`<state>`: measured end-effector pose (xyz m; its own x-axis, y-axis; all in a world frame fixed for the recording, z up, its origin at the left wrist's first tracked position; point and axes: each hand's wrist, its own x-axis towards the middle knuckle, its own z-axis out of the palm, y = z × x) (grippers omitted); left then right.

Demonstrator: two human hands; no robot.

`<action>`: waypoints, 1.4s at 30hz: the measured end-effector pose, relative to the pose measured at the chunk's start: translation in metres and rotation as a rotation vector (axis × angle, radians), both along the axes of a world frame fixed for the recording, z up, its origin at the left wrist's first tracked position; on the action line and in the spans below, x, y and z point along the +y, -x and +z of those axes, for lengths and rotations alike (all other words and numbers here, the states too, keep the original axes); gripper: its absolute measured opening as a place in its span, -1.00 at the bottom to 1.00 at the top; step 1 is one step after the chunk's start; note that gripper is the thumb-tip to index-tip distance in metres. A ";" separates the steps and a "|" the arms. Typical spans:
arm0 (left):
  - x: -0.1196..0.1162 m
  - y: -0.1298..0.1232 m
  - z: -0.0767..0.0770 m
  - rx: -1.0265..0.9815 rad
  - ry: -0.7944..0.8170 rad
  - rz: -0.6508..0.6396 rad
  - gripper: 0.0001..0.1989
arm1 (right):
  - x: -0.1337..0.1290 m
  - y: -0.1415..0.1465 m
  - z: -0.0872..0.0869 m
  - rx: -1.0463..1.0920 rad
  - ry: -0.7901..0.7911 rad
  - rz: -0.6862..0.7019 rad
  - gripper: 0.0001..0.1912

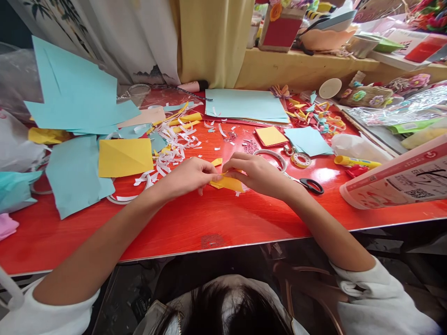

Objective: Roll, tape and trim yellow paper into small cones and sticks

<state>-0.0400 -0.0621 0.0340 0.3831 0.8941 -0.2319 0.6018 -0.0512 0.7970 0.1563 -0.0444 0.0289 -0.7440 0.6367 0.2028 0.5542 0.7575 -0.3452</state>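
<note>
A folded piece of yellow paper [230,184] is held between my two hands, just above the red table [209,223]. My left hand [192,176] pinches its left part between thumb and forefinger. My right hand [256,173] has its fingers closed over the upper right part and hides some of the folds. White paper strips [174,146] lie in a heap beyond my left hand. Close to my right hand are a roll of clear tape [274,158] and scissors with black handles [312,186].
At left lie light blue sheets [75,167] and a yellow square [125,157]. Blue paper [244,104] is stacked at the back. Further right are small yellow squares [271,136], a yellow glue stick [356,162] and a large pink-and-white cup [398,179].
</note>
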 end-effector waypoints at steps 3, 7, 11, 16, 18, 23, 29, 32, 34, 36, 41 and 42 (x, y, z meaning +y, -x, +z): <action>0.000 -0.001 0.000 -0.007 0.017 0.003 -0.77 | 0.000 0.000 0.002 -0.007 0.015 0.010 -0.73; 0.000 0.000 0.000 0.028 -0.028 -0.005 -0.71 | 0.000 0.000 0.000 -0.002 -0.028 0.009 -0.75; 0.000 0.000 0.001 0.049 -0.056 -0.002 -0.70 | 0.001 0.000 -0.001 -0.003 -0.042 0.007 -0.75; 0.000 -0.001 0.002 0.044 -0.055 0.023 -0.76 | 0.001 -0.001 0.001 0.001 0.012 0.007 -0.74; 0.001 -0.001 0.001 0.045 -0.049 0.023 -0.76 | 0.000 0.001 0.001 0.008 0.001 -0.002 -0.73; 0.002 0.003 0.000 0.015 0.012 -0.001 -0.73 | -0.001 0.002 0.000 0.032 0.020 -0.013 -0.76; 0.003 0.002 -0.003 0.034 -0.019 -0.002 -0.75 | 0.001 0.001 0.000 0.018 0.069 -0.003 -0.77; 0.002 0.002 -0.002 0.033 -0.017 -0.011 -0.73 | 0.001 0.001 -0.002 0.007 0.040 -0.016 -0.78; 0.001 0.002 -0.001 0.041 -0.020 -0.030 -0.69 | 0.001 0.002 -0.002 0.012 0.014 -0.019 -0.78; 0.000 0.002 0.000 0.048 -0.023 -0.041 -0.66 | 0.000 0.002 -0.002 0.019 0.000 -0.017 -0.77; 0.003 0.002 0.000 0.083 -0.040 0.020 -0.69 | 0.002 -0.001 -0.001 -0.004 0.041 -0.017 -0.76; 0.003 0.002 0.000 0.085 -0.045 0.025 -0.69 | 0.002 -0.002 -0.001 -0.015 0.048 -0.018 -0.76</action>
<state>-0.0416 -0.0588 0.0337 0.3407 0.9137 -0.2217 0.6690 -0.0699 0.7400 0.1579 -0.0422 0.0281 -0.7351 0.6586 0.1607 0.5728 0.7303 -0.3723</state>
